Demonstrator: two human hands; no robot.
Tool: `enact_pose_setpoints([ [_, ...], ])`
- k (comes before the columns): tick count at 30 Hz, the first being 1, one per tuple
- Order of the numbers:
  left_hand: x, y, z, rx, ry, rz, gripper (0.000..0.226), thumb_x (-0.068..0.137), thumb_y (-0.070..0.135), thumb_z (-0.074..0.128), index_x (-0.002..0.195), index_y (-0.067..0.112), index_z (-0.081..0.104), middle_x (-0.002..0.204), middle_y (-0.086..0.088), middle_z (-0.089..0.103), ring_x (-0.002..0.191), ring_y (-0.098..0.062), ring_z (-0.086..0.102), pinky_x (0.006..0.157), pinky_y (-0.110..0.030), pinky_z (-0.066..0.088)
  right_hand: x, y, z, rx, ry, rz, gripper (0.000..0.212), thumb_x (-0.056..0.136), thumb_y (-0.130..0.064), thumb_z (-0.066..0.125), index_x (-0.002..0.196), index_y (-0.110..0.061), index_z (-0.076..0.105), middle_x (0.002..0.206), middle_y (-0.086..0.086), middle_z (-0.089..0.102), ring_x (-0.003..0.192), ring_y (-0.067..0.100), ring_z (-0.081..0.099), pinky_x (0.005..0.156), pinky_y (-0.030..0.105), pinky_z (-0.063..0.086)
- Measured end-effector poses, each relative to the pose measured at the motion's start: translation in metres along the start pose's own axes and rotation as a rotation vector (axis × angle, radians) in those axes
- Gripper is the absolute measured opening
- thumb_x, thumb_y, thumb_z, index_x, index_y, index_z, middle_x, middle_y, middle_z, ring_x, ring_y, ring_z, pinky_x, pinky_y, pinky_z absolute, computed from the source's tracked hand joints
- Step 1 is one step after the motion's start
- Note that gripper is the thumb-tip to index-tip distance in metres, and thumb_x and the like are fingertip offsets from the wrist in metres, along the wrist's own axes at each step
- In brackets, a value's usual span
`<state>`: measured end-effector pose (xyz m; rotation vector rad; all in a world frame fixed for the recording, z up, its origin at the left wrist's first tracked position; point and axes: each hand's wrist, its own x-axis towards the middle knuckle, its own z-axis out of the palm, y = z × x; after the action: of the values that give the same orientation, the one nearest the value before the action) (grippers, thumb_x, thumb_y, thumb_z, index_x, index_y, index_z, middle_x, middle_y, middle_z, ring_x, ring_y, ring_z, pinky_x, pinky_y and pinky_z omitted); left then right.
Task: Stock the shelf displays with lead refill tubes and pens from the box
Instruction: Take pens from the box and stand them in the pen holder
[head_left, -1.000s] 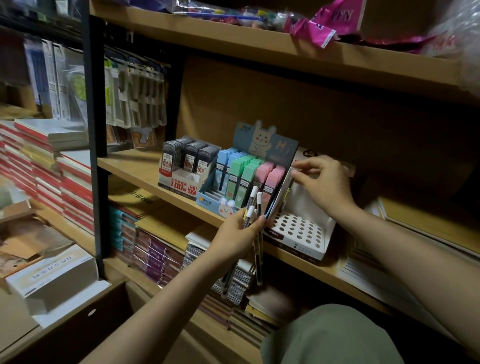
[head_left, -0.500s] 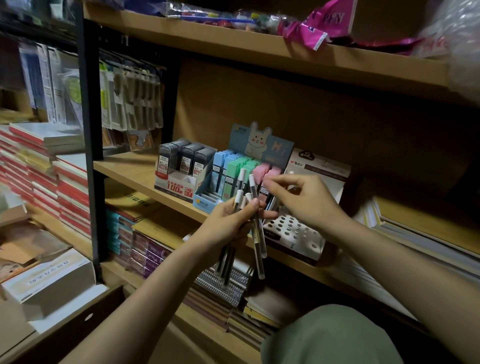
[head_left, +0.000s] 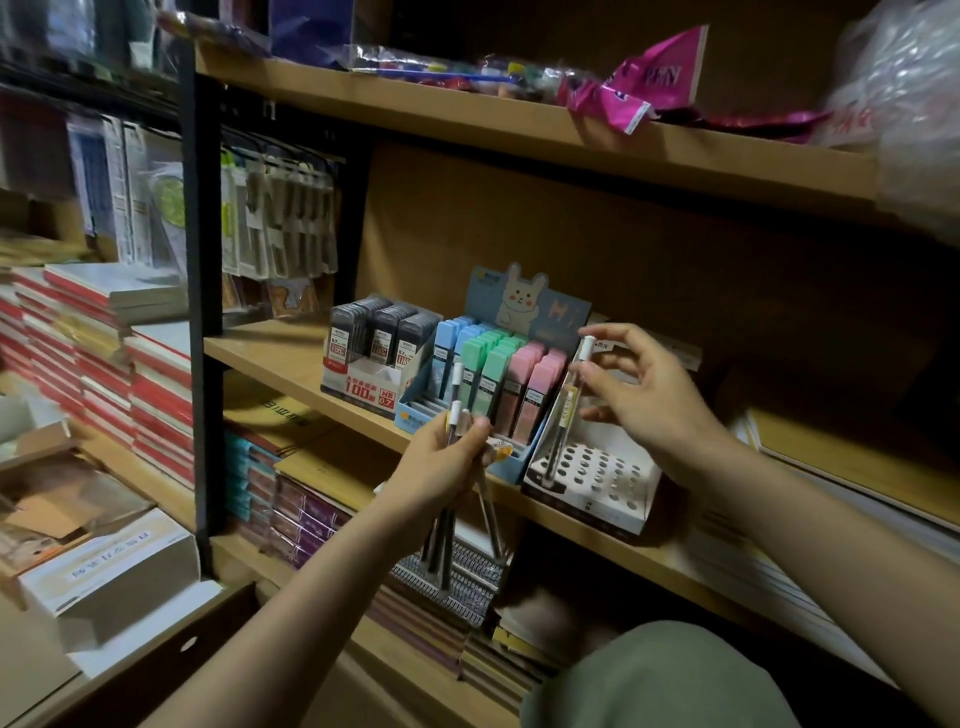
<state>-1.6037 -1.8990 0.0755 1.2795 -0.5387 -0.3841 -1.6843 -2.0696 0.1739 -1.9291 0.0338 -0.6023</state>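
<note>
While left hand grips pens, right hand pinches pen

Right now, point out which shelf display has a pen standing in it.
The white holed pen display, rightmost of the three: one pen stands in it under the right hand. The other two hold only lead refill tubes.

I see a tan wooden shelf bearing a dark lead-tube box, a pastel rabbit-card display and a white perforated pen stand.
</note>
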Motion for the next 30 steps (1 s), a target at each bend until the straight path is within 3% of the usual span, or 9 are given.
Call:
enact_pose_setpoints([
  [3, 0.002, -0.004, 0.003, 0.134, 0.039, -0.006, 0.022, 0.097, 0.034, 0.054, 0.095, 0.012, 0.057, 0.073, 0.001, 0.057, 0.053, -0.002, 0.052, 0.049, -0.017, 0.041, 0.001, 0.004, -0.007, 0.063, 0.025, 0.011, 0.029, 0.096, 0.001, 0.052, 0.112, -0.023, 0.057, 0.110, 0.019, 0.062, 0.086, 0.021, 0.069, 0.066, 0.023, 0.057],
  [6, 0.004, -0.005, 0.006, 0.202, 0.017, 0.023, 0.037, 0.091, 0.046, 0.056, 0.101, 0.011, 0.059, 0.088, -0.003, 0.064, 0.083, -0.008, 0.064, 0.068, -0.022, 0.051, 0.006, 0.006, -0.013, 0.066, 0.096, -0.010, 0.027, 0.096, 0.000, 0.052, 0.111, -0.022, 0.057, 0.112, 0.020, 0.060, 0.081, 0.020, 0.070, 0.066, 0.022, 0.058],
  [7, 0.003, -0.004, 0.007, 0.180, 0.005, 0.016, 0.040, 0.090, 0.049, 0.056, 0.102, 0.011, 0.060, 0.089, -0.003, 0.064, 0.083, -0.004, 0.066, 0.068, -0.020, 0.052, 0.009, 0.007, -0.014, 0.032, 0.113, -0.036, 0.026, 0.096, 0.000, 0.053, 0.112, -0.021, 0.056, 0.112, 0.019, 0.060, 0.079, 0.019, 0.070, 0.066, 0.022, 0.058],
  [10, 0.001, -0.002, 0.011, 0.112, -0.041, 0.020, 0.042, 0.090, 0.050, 0.056, 0.098, 0.009, 0.055, 0.075, 0.001, 0.048, 0.052, 0.005, 0.050, 0.047, -0.008, 0.038, 0.014, 0.012, -0.017, -0.089, 0.127, -0.129, 0.024, 0.096, -0.002, 0.054, 0.115, -0.017, 0.054, 0.108, 0.016, 0.058, 0.077, 0.017, 0.070, 0.066, 0.022, 0.058],
  [12, 0.001, -0.002, 0.011, 0.102, -0.094, 0.008, 0.039, 0.090, 0.052, 0.057, 0.094, 0.013, 0.049, 0.072, 0.003, 0.043, 0.046, 0.001, 0.038, 0.048, -0.012, 0.036, 0.016, 0.017, -0.015, -0.127, 0.126, -0.149, 0.023, 0.096, -0.003, 0.054, 0.115, -0.016, 0.053, 0.107, 0.014, 0.057, 0.077, 0.020, 0.071, 0.068, 0.024, 0.059],
  [14, 0.000, -0.001, 0.010, 0.142, -0.093, -0.051, 0.047, 0.081, 0.058, 0.063, 0.096, 0.014, 0.053, 0.079, 0.007, 0.056, 0.049, -0.001, 0.041, 0.058, -0.020, 0.041, 0.018, 0.023, -0.012, -0.145, 0.137, -0.162, 0.023, 0.096, -0.004, 0.054, 0.114, -0.017, 0.052, 0.109, 0.011, 0.056, 0.079, 0.022, 0.071, 0.070, 0.028, 0.060],
  [16, 0.000, -0.002, 0.010, 0.205, -0.080, -0.061, 0.055, 0.072, 0.063, 0.065, 0.105, 0.020, 0.057, 0.086, 0.004, 0.060, 0.054, -0.002, 0.044, 0.055, -0.020, 0.040, 0.018, 0.028, -0.010, -0.147, 0.151, -0.182, 0.023, 0.096, -0.004, 0.054, 0.114, -0.019, 0.051, 0.111, 0.007, 0.055, 0.082, 0.022, 0.071, 0.072, 0.028, 0.060],
  [22, 0.006, -0.011, 0.013, 0.204, -0.086, -0.078, 0.034, 0.096, 0.050, 0.040, 0.099, 0.021, 0.056, 0.075, 0.005, 0.050, 0.041, 0.002, 0.041, 0.044, -0.019, 0.029, 0.020, 0.039, -0.009, -0.048, 0.175, -0.132, 0.026, 0.097, 0.000, 0.049, 0.117, -0.017, 0.051, 0.115, 0.009, 0.057, 0.091, 0.016, 0.070, 0.071, 0.023, 0.059],
  [30, 0.010, -0.025, 0.014, 0.386, -0.088, 0.026, 0.030, 0.098, 0.048, 0.042, 0.101, 0.019, 0.048, 0.088, -0.007, 0.053, 0.058, -0.006, 0.042, 0.052, -0.022, 0.034, 0.012, 0.040, -0.010, -0.037, 0.054, -0.211, 0.030, 0.097, 0.001, 0.050, 0.108, -0.026, 0.055, 0.118, 0.013, 0.054, 0.098, 0.020, 0.068, 0.075, 0.025, 0.058],
])
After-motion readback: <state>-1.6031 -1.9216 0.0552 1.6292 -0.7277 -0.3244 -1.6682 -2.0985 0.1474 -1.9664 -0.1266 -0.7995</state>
